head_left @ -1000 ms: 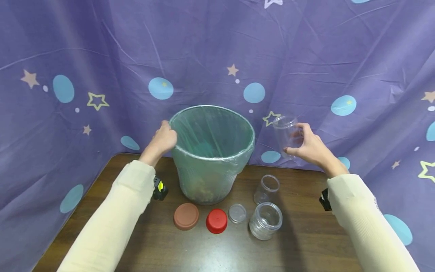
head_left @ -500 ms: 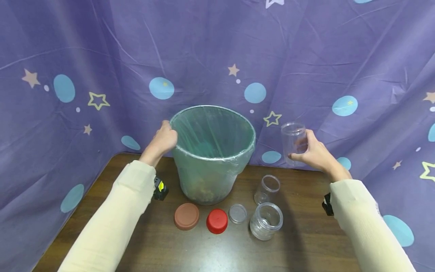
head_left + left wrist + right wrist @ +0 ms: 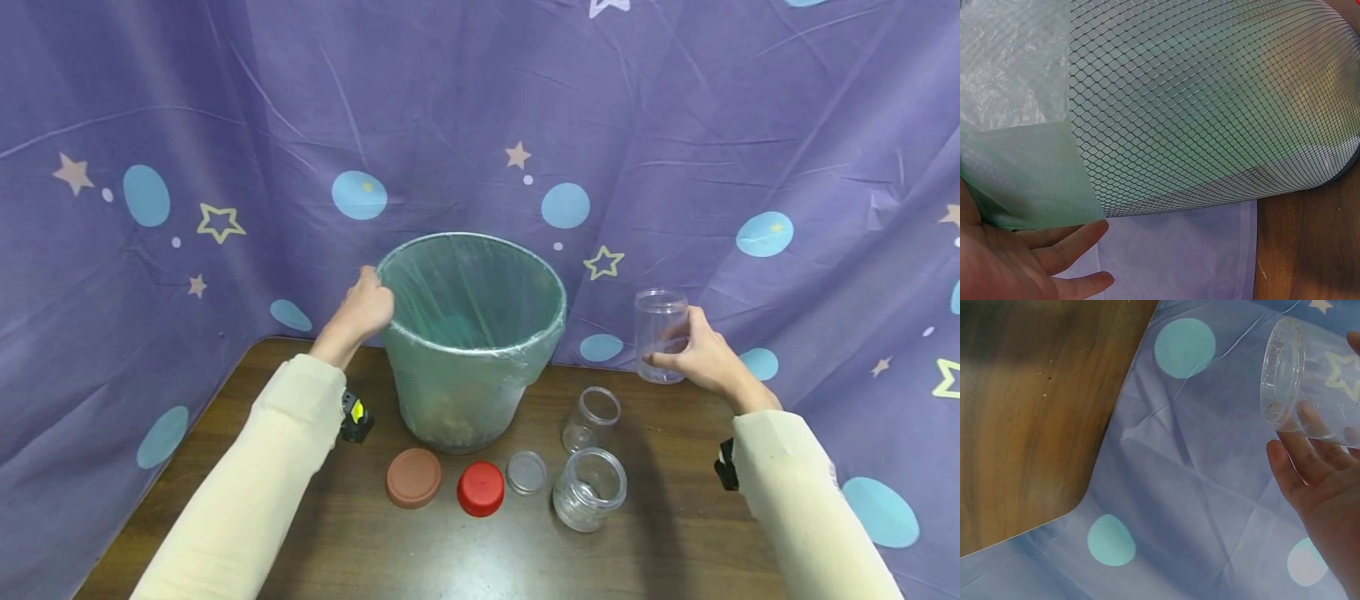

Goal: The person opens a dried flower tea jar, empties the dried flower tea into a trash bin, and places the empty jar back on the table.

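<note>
In the head view my left hand (image 3: pixel 365 302) grips the left rim of a mesh trash can (image 3: pixel 468 379) lined with a green bag. The left wrist view shows its fingers (image 3: pixel 1072 250) against the bag (image 3: pixel 1029 181) folded over the mesh. On the right, my right hand (image 3: pixel 701 354) holds a clear plastic jar (image 3: pixel 660 337) upright by its side, above the back of the table. Its thick base (image 3: pixel 1282 372) faces the camera in the right wrist view, with fingers curved round the wall. The jar has no lid on it.
Two more clear jars (image 3: pixel 590 489) stand on the wooden table (image 3: pixel 450 558), right of the can. In front of the can lie a brown lid (image 3: pixel 414 477), a red lid (image 3: pixel 481 488) and a grey lid (image 3: pixel 527 472). A purple curtain (image 3: pixel 450 125) hangs behind.
My right hand has moved the jar right and downward, away from the trash can. My left hand has kept its place at the rim.
</note>
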Motion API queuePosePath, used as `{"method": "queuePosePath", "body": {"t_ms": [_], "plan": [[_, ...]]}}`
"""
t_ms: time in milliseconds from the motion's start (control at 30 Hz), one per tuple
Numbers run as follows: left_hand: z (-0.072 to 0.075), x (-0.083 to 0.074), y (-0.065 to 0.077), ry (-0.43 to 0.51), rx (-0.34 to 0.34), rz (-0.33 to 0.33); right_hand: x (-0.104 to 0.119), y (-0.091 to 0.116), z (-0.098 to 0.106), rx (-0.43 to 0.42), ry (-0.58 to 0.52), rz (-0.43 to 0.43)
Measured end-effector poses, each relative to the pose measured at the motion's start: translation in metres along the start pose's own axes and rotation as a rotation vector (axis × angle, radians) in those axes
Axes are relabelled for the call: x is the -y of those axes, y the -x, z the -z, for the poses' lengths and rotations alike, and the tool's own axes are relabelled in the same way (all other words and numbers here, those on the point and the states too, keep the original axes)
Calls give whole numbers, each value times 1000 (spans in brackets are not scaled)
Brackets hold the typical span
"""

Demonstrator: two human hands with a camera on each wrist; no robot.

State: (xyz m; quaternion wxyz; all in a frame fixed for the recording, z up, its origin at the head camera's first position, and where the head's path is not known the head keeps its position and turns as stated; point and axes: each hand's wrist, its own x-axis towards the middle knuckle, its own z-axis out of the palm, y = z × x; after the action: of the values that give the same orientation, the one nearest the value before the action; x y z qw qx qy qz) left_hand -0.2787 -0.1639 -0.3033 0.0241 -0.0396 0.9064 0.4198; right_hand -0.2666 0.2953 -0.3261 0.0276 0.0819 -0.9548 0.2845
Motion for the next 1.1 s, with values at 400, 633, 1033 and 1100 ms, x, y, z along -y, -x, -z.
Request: {"method": "queuePosePath", "body": {"t_ms": [400,633,1033,1100], "plan": [[0,0,1,9,7,5,-21,7,-16,45,-41,-55],[1,-1,1,12,4,7,-29,8,-19,64,-48,-79],[0,-3,1,5,3,18,-49,17,-44,104,-71,-147],[0,-3,1,4,2,18,-52,18,-50,105,-73,-154]]}}
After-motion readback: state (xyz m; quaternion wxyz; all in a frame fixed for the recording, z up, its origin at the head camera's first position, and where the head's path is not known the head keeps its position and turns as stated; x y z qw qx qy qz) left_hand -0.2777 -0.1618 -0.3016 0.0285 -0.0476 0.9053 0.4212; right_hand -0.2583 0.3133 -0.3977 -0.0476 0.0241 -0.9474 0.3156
